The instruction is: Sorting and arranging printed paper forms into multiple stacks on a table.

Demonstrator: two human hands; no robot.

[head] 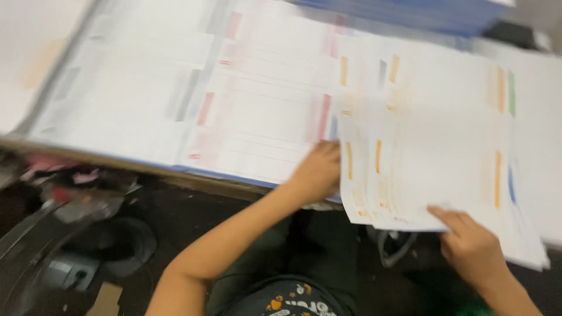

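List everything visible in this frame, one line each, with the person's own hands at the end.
Printed sheets with orange marks: a loose stack, count unclear, white, right side, overhanging the table edge.
Printed sheets with red and grey marks: large stack, white, centre and left of the table.
Blue stack: one, blue, top edge, blurred.
Table: one, edge only, left front.
Clutter on the floor: several blurred items, dark and pink, lower left.
Left hand: one, at the left edge of the orange-marked sheets.
Right hand: one, pinching their lower right part.

Print shop or bindery. Stacked printed sheets [246, 99] cover the surface [146, 167]. Scraps [76, 187] and clutter on dark floor [193, 216].
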